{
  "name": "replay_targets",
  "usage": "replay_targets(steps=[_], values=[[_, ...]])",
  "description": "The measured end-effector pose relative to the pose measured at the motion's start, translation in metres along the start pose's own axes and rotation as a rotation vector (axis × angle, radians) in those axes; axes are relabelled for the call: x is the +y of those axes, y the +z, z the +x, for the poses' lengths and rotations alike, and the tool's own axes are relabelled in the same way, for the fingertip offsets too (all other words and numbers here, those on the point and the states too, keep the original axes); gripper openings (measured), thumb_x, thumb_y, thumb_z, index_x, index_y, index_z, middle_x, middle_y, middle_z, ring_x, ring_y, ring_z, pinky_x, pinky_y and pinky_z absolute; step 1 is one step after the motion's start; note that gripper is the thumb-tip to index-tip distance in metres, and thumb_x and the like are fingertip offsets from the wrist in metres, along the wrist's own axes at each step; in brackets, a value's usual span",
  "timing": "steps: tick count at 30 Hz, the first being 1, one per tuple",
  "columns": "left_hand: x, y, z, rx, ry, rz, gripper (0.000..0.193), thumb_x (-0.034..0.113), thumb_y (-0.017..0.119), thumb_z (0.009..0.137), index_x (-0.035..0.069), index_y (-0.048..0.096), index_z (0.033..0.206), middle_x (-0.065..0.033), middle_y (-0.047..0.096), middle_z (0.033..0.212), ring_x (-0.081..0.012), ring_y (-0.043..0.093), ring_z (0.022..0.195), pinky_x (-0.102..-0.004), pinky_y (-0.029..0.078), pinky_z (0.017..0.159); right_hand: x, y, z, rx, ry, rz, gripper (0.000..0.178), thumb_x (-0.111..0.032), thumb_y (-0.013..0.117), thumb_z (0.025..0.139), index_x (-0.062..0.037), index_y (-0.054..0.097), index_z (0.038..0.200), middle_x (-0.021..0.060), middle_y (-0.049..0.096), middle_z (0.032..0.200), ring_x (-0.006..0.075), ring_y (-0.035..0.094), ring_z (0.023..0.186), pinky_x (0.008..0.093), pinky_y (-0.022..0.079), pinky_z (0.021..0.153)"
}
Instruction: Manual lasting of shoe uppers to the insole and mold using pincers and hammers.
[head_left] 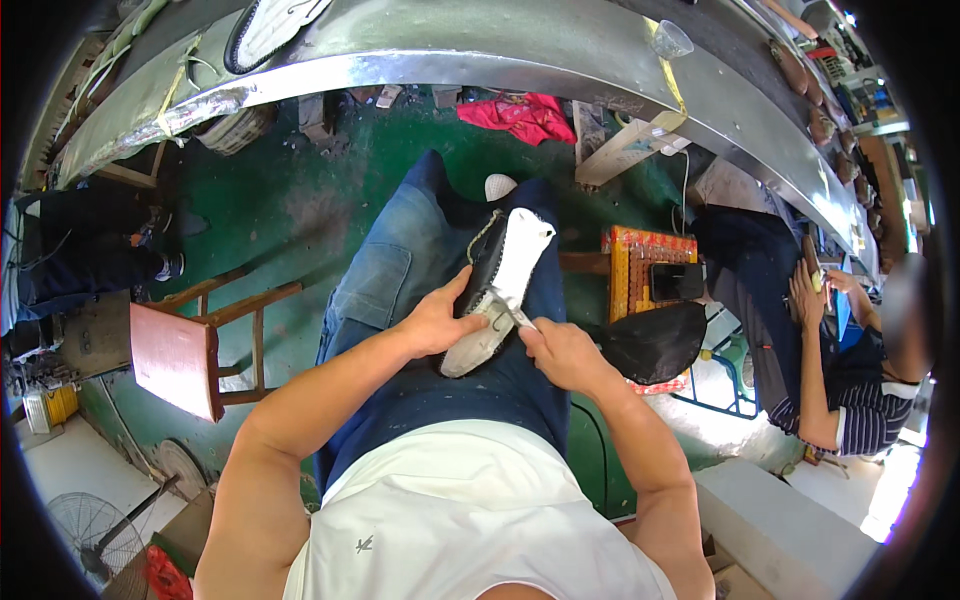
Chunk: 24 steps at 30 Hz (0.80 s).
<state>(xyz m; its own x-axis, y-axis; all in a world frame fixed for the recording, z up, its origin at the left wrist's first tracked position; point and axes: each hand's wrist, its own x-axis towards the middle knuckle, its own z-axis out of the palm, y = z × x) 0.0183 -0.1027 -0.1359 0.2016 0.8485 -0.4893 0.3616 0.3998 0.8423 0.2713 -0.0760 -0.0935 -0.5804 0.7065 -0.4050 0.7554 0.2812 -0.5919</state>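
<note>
Across my thighs lies a shoe [522,257] with its pale underside up, a black upper, and stitching along the edge. Its heel end points away from me and a light cord [485,237] hangs at that end. My left hand [437,318] is closed on the shoe's left side, thumb on the pale surface. In my right hand [562,352], fingers closed, is a flat metal tool [513,311], whose end rests against the middle of the sole. My grip hides its handle, and I cannot make out its exact kind.
A metal-topped bench [450,50] curves ahead, bearing another shoe [275,32] and a clear cup [671,40]. A wooden stool [175,360] stands left. Right are an orange seat [635,265] with a phone [677,282], a black bag [655,343] and a seated co-worker [870,400].
</note>
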Motion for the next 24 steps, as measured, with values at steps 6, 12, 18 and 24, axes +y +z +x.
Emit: replay_targets(steps=[6,12,18,24], values=[[0.005,0.007,0.036,0.063,-0.124,-0.189,0.101,0.059,0.068,0.088,-0.005,0.029,0.156,-0.0298,0.052,0.145,-0.0363,0.052,0.136,-0.0381,0.041,0.112,-0.004,0.004,-0.047,-0.022,0.197,0.181,0.042,-0.041,0.05,0.103,-0.0009,0.061,0.094,0.0266,0.068,0.086,0.048,0.066,0.084,0.0563,0.051,0.076],[0.034,-0.011,0.019,-0.054,-0.055,0.209,0.089,0.054,0.068,0.091,-0.002,0.037,0.153,-0.0283,0.052,0.144,-0.0365,0.054,0.133,-0.0404,0.042,0.11,-0.019,-0.01,-0.066,0.0,0.131,0.085,0.031,-0.031,0.069,0.091,-0.0021,0.062,0.101,0.0249,0.068,0.096,0.045,0.066,0.093,0.0507,0.051,0.081],[0.042,0.008,0.048,0.013,0.175,0.387,0.084,0.053,0.053,0.099,-0.008,0.031,0.153,-0.0318,0.033,0.157,-0.0378,0.036,0.147,-0.0394,0.03,0.12,0.016,-0.026,-0.055,0.241,0.073,-0.073,0.022,-0.019,0.066,0.089,-0.0012,0.058,0.1,0.022,0.065,0.091,0.043,0.065,0.087,0.051,0.052,0.077],[0.045,0.02,0.07,-0.008,0.222,0.268,0.071,0.043,0.036,0.107,-0.007,0.026,0.155,-0.0289,0.034,0.158,-0.037,0.031,0.15,-0.0384,0.023,0.123,0.025,-0.043,-0.032,0.359,0.044,-0.373,0.036,-0.015,0.066,0.088,0.0043,0.054,0.117,0.0201,0.063,0.098,0.0383,0.066,0.093,0.0463,0.056,0.078]])
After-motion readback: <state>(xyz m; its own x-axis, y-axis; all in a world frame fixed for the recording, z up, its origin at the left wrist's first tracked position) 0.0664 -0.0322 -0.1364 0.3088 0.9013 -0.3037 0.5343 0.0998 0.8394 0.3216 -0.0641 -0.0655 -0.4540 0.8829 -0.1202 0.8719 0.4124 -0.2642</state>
